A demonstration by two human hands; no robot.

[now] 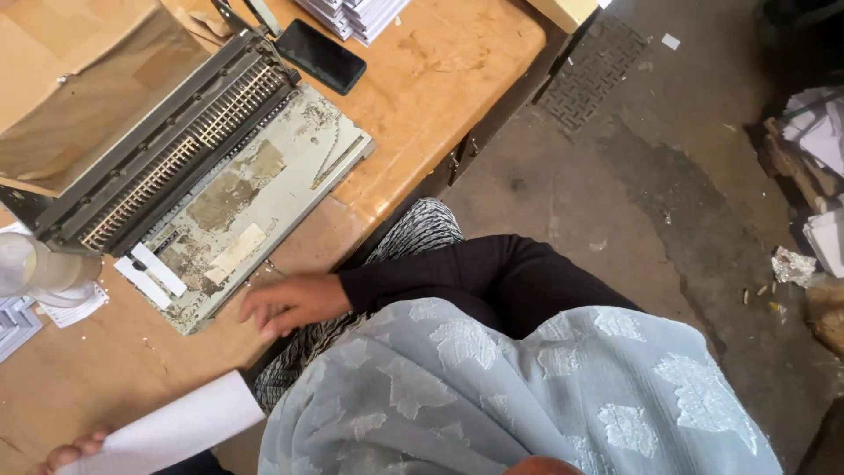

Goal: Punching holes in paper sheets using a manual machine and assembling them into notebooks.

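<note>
My right hand (290, 303), in a black sleeve, rests flat on the edge of the wooden table (440, 97), fingers stretched out and holding nothing. It lies just in front of an old, worn comb binding machine (255, 189) with a row of metal teeth. At the bottom left, only the fingertips of my left hand (69, 454) show. They grip a stack of white paper sheets (176, 428) that lies over the table's near edge.
A black phone (321, 55) and stacks of white booklets (352, 13) lie at the table's far end. A brown paper package (79, 88) sits behind the machine, a translucent plastic container (40, 271) to its left. Paper scraps (794, 264) litter the concrete floor at right.
</note>
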